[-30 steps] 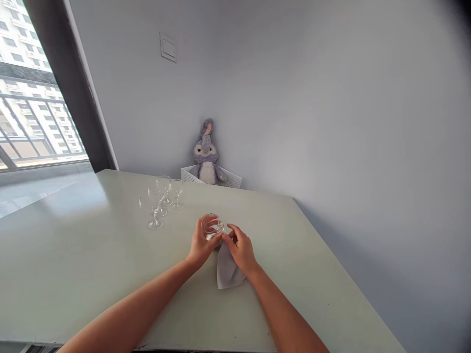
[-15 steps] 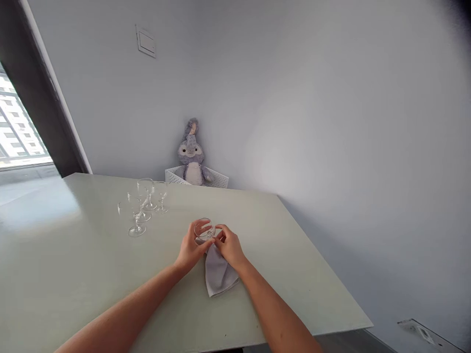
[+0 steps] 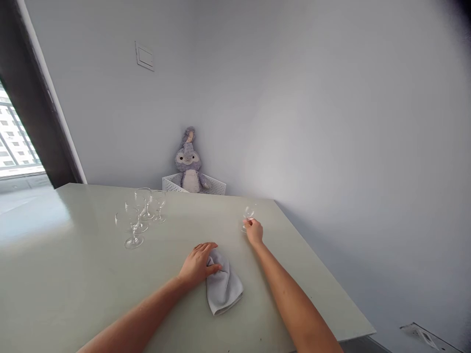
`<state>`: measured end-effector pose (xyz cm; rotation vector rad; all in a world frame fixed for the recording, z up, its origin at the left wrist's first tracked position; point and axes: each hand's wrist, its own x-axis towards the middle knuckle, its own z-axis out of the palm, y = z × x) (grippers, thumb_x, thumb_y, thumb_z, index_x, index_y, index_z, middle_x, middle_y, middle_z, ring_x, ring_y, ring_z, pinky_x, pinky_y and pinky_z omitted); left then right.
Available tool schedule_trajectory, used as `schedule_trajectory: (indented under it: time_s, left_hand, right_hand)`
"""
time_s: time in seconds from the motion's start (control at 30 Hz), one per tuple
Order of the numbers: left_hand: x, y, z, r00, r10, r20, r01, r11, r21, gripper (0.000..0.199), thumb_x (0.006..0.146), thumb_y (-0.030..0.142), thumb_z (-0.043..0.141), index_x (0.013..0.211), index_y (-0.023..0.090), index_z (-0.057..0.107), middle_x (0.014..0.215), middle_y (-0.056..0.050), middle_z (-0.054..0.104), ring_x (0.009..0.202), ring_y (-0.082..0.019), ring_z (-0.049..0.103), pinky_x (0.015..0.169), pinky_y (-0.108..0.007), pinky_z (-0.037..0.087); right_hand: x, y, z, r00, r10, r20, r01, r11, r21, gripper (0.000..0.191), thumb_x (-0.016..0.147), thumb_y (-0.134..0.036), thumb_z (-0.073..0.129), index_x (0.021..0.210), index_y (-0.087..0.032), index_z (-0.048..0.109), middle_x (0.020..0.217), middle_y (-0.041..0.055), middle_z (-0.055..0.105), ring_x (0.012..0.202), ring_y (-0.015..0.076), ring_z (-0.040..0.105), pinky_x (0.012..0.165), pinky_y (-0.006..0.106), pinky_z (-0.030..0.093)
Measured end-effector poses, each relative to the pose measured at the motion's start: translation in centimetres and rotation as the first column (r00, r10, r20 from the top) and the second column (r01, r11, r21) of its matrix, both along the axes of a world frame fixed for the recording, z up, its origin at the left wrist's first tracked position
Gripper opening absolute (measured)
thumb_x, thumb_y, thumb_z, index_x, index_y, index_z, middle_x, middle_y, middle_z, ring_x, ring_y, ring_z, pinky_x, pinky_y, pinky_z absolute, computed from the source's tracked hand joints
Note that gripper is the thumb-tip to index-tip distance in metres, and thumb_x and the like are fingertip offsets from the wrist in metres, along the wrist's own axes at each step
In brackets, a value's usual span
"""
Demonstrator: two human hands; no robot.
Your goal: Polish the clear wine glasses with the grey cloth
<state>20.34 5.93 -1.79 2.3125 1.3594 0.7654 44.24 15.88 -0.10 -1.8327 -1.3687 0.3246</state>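
A small clear stemmed glass [image 3: 249,212] stands upright at the right back of the table, and my right hand [image 3: 254,232] is closed around its stem. Close to the middle of the table my left hand [image 3: 199,264] is curled about the upper end of a grey cloth [image 3: 225,290], with the thumb over the fabric and the fingers behind it. The rest of the cloth lies loosely folded on the tabletop.
Several stemmed glasses [image 3: 134,240] stand grouped on the left of the pale table [image 3: 176,321]. Behind its far edge, a plush toy [image 3: 191,179] sits in a white perforated basket [image 3: 217,186]. Grey walls meet behind, and the table's right edge slants toward me.
My right hand has carried the glass away from the cloth to the right back, onto the table. My left hand has come off the glass and lowered, with the cloth, slightly toward me.
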Motion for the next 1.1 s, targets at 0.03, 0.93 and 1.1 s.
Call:
schedule_trajectory:
  time_s: [0.03, 0.93, 1.1]
  left_hand:
    - [0.0, -0.1, 0.1, 1.0, -0.003, -0.005, 0.003, 1.0, 0.005, 0.053, 0.07, 0.041, 0.062, 0.118, 0.025, 0.046, 0.124, -0.003, 0.051, 0.117, -0.023, 0.042, 0.099, -0.036, 0.032]
    - [-4.8, 4.4, 1.0, 0.323, 0.644, 0.693, -0.718, 0.644, -0.263, 0.047, 0.077, 0.035, 0.052, 0.119, 0.02, 0.038, 0.109, -0.01, 0.048, 0.094, -0.018, 0.053, 0.075, -0.031, 0.047]
    - [-8.4, 7.9, 2.1, 0.323, 0.743, 0.586, -0.772, 0.565, -0.292, 0.056, 0.08, 0.037, 0.049, 0.128, 0.02, 0.024, 0.099, -0.008, 0.051, 0.09, -0.018, 0.056, 0.076, -0.034, 0.045]
  right_hand:
    - [1.3, 0.9, 0.0, 0.998, -0.055, 0.002, 0.055, 0.998, -0.014, 0.022, 0.074, -0.032, 0.051, 0.083, -0.018, 0.065, 0.077, 0.006, 0.067, 0.073, 0.0178, 0.06, 0.062, 0.023, 0.039]
    - [-10.4, -11.6, 1.7, 0.608, 0.794, 0.02, -0.786, 0.605, -0.123, 0.036, 0.074, -0.049, 0.054, 0.095, -0.021, 0.063, 0.088, 0.0044, 0.062, 0.074, 0.017, 0.056, 0.064, 0.026, 0.041]
    - [-11.7, -12.7, -0.3, 0.723, 0.664, 0.19, -0.668, 0.742, -0.052, 0.014, 0.073, -0.035, 0.055, 0.069, -0.022, 0.06, 0.074, 0.0015, 0.057, 0.064, 0.0159, 0.051, 0.058, 0.026, 0.035]
